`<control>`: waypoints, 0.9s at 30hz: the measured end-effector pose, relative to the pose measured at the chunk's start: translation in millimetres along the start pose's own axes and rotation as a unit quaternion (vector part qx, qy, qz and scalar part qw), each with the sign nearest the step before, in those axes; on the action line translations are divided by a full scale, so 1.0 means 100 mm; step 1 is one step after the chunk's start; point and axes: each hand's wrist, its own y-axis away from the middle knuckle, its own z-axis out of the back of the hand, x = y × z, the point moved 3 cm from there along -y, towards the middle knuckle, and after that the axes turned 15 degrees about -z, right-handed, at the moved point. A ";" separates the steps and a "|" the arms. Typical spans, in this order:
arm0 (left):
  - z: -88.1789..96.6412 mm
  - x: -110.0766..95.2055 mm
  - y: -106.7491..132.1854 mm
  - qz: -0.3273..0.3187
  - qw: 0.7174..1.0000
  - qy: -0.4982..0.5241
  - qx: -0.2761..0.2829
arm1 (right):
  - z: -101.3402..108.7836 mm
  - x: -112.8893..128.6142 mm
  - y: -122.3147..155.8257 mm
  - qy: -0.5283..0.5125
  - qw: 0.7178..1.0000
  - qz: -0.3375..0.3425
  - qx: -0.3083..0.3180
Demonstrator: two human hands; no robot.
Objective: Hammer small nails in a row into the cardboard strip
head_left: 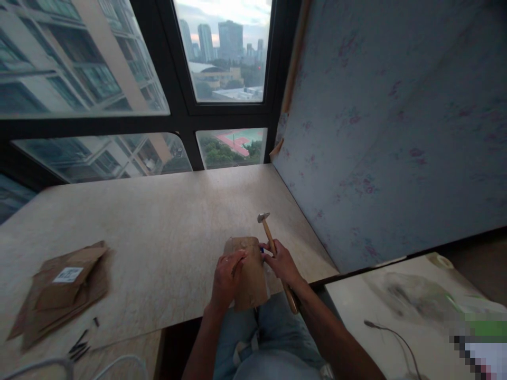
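Note:
A brown, cardboard-like piece point(253, 282) lies at the front edge of the pale tabletop, partly overhanging my lap. My left hand point(227, 277) grips it from the left, with thumb and fingers bent over its upper face. Whether a small item sits between those fingertips is hidden. In my right hand point(283, 261) is a hammer point(268, 232) with a wooden handle, its metal head pointing away from me. The right fingertips also touch the piece's right edge, where a small blue thing point(262, 249) shows; its kind is unclear.
Flattened brown paper packages point(75, 293) with a white label lie on the left. Several dark, nail-like bits point(81, 345) are near them. A patterned wall point(380, 137) bounds the right, windows the back. A cable point(390, 330) and plastic bag point(412, 295) rest on a white surface.

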 end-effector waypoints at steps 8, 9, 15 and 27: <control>0.04 -0.05 0.33 0.071 0.995 -0.030 -0.057 | 0.00 -0.03 -0.18 -0.060 0.997 -0.042 -0.029; 0.01 -0.05 0.35 0.078 0.995 -0.019 -0.056 | -0.02 -0.03 -0.21 -0.066 0.996 -0.045 -0.031; -0.11 -0.05 0.36 0.108 0.992 0.032 -0.060 | -0.13 0.02 -0.39 -0.099 0.992 -0.059 -0.046; -0.24 0.00 0.26 0.096 0.992 0.064 -0.046 | -0.11 0.00 -0.52 -0.140 0.984 -0.078 -0.077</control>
